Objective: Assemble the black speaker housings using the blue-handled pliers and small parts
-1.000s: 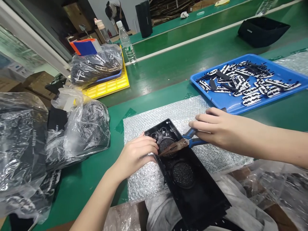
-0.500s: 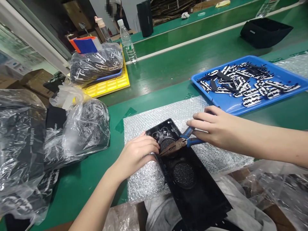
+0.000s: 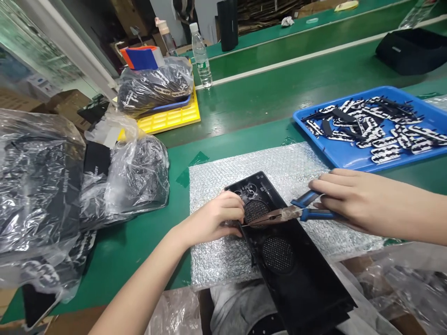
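A long black plastic housing [image 3: 303,265] with round mesh grilles lies slantwise, its far end on silver bubble wrap [image 3: 216,186] and its near end over my lap. My left hand [image 3: 223,214] is closed on the housing's left edge near the far end, with the thumb below. Blue-handled long-nose pliers [image 3: 289,213] are in my right hand [image 3: 340,197], whose fingers wrap the handles. The pliers' jaws reach across the housing to its left edge, right beside my left fingertips. Whatever the jaw tips touch is too small to make out.
A blue tray [image 3: 349,160] of black-and-white parts stands at the right. Bagged black parts [image 3: 136,177] crowd the left. Farther back are a yellow rack [image 3: 174,116], a water bottle [image 3: 201,60] and a black bin-like part [image 3: 412,49].
My right hand has drawn slightly away to the right, and the pliers' handles look closer together. My left hand keeps its hold on the housing. The whole view has shifted a little.
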Action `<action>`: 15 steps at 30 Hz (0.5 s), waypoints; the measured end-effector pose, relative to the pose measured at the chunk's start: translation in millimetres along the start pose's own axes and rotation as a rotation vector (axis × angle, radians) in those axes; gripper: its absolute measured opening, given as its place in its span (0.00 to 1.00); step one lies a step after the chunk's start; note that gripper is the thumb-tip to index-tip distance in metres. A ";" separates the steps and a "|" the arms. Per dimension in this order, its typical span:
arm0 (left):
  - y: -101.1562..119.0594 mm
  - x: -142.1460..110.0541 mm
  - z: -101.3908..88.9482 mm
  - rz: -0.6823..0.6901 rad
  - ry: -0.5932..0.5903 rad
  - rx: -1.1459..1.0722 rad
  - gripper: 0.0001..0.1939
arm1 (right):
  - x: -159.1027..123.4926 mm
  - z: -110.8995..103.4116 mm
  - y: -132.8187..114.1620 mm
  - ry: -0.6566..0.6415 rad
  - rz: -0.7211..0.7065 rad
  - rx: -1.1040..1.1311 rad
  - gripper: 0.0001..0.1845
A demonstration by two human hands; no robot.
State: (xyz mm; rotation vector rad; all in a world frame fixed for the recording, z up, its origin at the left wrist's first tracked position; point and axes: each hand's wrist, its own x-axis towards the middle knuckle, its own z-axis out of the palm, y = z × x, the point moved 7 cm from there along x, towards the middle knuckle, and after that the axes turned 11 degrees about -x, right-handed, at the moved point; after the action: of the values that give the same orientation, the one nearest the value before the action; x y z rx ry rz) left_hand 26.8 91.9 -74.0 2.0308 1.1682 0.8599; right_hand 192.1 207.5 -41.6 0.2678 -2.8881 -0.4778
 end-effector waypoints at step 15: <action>10.8 3.3 3.3 -0.057 -0.054 0.149 0.08 | -20.7 -4.1 -15.6 0.005 -0.027 -0.211 0.17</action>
State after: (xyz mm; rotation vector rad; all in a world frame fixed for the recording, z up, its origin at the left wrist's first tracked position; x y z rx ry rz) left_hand 35.9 89.8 -66.8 2.1151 1.2869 0.7038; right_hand 215.2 196.0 -46.4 0.2738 -2.8018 -0.7785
